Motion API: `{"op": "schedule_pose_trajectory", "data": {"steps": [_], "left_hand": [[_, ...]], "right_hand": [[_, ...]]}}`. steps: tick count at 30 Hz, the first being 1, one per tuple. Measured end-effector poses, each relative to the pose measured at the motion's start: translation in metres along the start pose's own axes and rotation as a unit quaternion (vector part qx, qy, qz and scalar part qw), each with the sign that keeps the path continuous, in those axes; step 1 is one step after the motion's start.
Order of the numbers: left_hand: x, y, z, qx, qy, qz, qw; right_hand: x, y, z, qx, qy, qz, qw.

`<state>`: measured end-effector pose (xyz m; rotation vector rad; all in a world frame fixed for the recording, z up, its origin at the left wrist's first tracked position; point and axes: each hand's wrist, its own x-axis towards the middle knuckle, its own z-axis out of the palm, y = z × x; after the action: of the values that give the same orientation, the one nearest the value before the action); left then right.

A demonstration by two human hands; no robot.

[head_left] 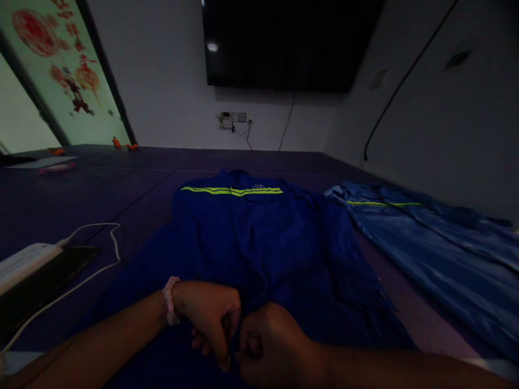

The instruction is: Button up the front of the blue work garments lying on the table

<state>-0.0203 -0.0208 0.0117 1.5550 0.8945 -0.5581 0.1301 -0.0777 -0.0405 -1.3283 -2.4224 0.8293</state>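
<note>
At lower centre, the left hand (pixel 211 307) and right hand (pixel 273 340) curl over the blue jacket (pixel 267 237); in dim light I cannot tell whether either grips it.

Left hand (pixel 214 316) and right hand (pixel 275 346) bare, low at center, knuckles close together; contact between them unclear. Left: fingers curled, 1 digit pointing down. Right: fingers curled inward, loose fist. Left forearm (pixel 109 337) slants in from lower left; right forearm (pixel 385 367) nearly level.
</note>
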Motion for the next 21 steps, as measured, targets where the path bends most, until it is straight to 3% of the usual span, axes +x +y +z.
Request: {"op": "schedule_pose_trajectory", "data": {"steps": [3,5,7,9,10,14,21], "left_hand": [[-0.004,-0.001,0.01,-0.002,0.038,0.01,0.999],[-0.008,-0.004,0.024,-0.011,0.1,0.009,0.995],[-0.012,-0.009,0.043,-0.004,0.228,0.021,0.973],[-0.013,-0.013,0.064,0.04,0.391,0.017,0.919],[-0.012,-0.015,0.073,0.055,0.444,0.002,0.894],[-0.001,-0.02,0.099,0.089,0.514,-0.023,0.853],[0.007,-0.03,0.119,0.086,0.62,0.055,0.778]], "right_hand": [[0.0,0.0,0.001,0.005,0.006,-0.013,1.0],[0.0,0.001,0.001,0.005,0.006,-0.01,1.0],[0.0,0.002,0.002,0.003,0.007,-0.004,1.0],[-0.001,0.001,0.001,0.004,0.009,0.004,1.0],[-0.001,0.001,0.0,0.007,0.009,0.004,1.0],[-0.004,0.001,-0.004,0.014,0.007,-0.032,0.999],[-0.007,-0.005,-0.016,-0.027,-0.033,-0.101,0.994]]}}
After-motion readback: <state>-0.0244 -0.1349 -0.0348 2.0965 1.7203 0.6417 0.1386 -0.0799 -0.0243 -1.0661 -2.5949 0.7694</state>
